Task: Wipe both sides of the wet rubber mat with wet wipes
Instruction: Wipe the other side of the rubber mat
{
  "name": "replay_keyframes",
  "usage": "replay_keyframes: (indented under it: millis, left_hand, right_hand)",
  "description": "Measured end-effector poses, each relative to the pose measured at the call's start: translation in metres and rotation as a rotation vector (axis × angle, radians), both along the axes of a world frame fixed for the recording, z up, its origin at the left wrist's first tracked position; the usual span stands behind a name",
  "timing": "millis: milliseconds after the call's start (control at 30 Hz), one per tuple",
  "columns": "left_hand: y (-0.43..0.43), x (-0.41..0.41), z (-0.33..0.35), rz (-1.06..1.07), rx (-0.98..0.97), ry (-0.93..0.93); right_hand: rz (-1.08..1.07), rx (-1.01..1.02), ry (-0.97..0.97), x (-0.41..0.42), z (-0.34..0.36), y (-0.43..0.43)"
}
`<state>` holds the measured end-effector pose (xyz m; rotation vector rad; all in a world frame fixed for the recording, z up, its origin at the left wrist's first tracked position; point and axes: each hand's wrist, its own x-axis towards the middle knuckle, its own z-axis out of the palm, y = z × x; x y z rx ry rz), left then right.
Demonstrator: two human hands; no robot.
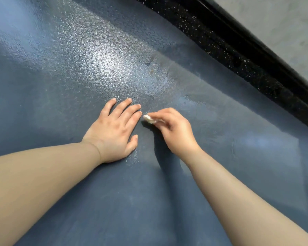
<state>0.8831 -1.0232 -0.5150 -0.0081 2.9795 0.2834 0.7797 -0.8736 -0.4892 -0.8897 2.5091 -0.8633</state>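
— Pinning the rubber mat (60, 77) down, is that why the left hand (112, 132) lies there?
— Looks so: palm flat, fingers spread, likely so the sheet won't creep under rubbing.
— And the wipe?
— The wet wipe (149, 119) is just beside that hand's fingertips, wadded small and pinched by the right hand (174, 132), probably to scrub one spot. The mat runs under and all round the left hand; its wet sheen lies beyond, so this side looks unfinished

Left hand (114, 132) flat, fingers spread — right hand (174, 129) curled, fingertips pinching, both forearms outstretched
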Motion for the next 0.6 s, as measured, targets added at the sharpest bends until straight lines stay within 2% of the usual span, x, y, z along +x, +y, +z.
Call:
replay_keyframes:
  millis: [67, 133, 267, 367, 500, 600]
  left_hand:
    - [0.0, 0.001, -0.003, 0.006, -0.031, -0.032]
    - [0.001, 0.001, -0.008, 0.012, -0.053, -0.036]
    - [0.0, 0.001, -0.009, 0.021, -0.047, -0.029]
    - [0.0, 0.001, -0.013, 0.019, -0.045, -0.027]
    - [-0.001, 0.0, -0.008, 0.031, 0.052, 0.01]
    - [-0.004, 0.0, -0.003, 0.03, 0.176, 0.059]
  right_hand:
    - [-0.3, -0.043, -0.003, -0.029, 0.003, 0.016]
    - [-0.606, 0.025, 0.03, -0.061, 0.004, 0.033]
    - [-0.814, 0.117, 0.065, -0.073, -0.013, 0.042]
    - [-0.817, 0.121, 0.109, -0.039, -0.021, 0.019]
    - [-0.541, 0.032, 0.215, 0.052, -0.022, -0.004]
    - [-0.32, 0.024, 0.012, 0.094, -0.015, 0.001]
